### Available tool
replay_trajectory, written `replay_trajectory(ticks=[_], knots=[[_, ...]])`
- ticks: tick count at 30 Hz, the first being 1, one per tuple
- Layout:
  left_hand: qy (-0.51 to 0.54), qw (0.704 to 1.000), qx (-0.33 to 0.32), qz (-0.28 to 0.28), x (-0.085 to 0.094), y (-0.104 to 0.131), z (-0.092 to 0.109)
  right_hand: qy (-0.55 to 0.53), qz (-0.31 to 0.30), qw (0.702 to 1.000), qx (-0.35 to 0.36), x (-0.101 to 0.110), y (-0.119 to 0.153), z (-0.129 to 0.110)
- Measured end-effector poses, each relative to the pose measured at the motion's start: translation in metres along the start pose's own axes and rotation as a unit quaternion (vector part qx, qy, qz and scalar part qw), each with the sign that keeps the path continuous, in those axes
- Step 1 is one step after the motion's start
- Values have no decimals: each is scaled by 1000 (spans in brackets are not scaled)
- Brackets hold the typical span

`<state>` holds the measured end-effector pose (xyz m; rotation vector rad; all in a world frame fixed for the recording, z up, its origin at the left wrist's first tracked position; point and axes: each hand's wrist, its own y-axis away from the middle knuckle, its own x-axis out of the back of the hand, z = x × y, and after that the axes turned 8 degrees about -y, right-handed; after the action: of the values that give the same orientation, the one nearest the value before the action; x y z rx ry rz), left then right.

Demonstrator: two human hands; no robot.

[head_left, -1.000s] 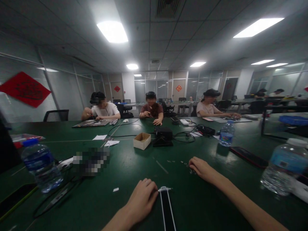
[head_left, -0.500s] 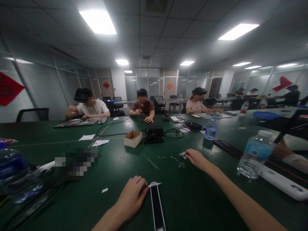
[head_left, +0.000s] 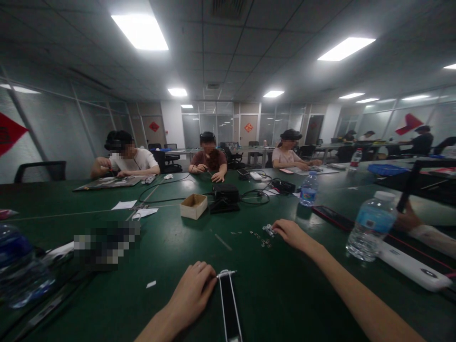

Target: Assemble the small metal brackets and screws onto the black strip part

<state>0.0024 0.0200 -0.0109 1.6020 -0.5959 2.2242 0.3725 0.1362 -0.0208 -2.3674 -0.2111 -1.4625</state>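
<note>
My left hand (head_left: pixel 192 290) rests at the lower middle of the head view, its fingers curled. Its thumb and forefinger close on the left end of a thin light rod (head_left: pixel 227 273), which crosses the top of a long black strip with a white frame (head_left: pixel 231 306). The strip's lower end runs out of view. Farther off, my right hand (head_left: pixel 292 233) reaches over a small heap of silvery metal parts (head_left: pixel 270 231). Its fingertips are bunched at the heap's right side; whether a part is between them is hidden. Several tiny loose pieces (head_left: pixel 265 243) lie just nearer.
An open cardboard box (head_left: pixel 194 207) stands beside a black device (head_left: pixel 225 196) with cables. Water bottles (head_left: pixel 372 228) and a white device (head_left: pixel 413 268) are at the right. Another bottle (head_left: pixel 23 266) is at the left. Several people sit around; a co-worker's hand (head_left: pixel 409 218) is at the far right.
The whole view has shifted slightly. More of the silvery heap shows beside my right fingertips, which have drawn a little to the right of it. My left hand stays at the rod.
</note>
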Motion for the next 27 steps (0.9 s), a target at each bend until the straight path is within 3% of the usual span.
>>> replay_trajectory(ticks=[5, 14, 27], knots=[[7, 1000, -4, 8, -3, -1, -3, 11, -20, 1000, 15, 7, 4, -15], [3, 1000, -5, 6, -2, -2, 0, -11, -108, 993, 40, 6, 8, -43], [-1, 1000, -9, 10, -2, 0, -1, -57, -86, 995, -6, 4, 12, -56]])
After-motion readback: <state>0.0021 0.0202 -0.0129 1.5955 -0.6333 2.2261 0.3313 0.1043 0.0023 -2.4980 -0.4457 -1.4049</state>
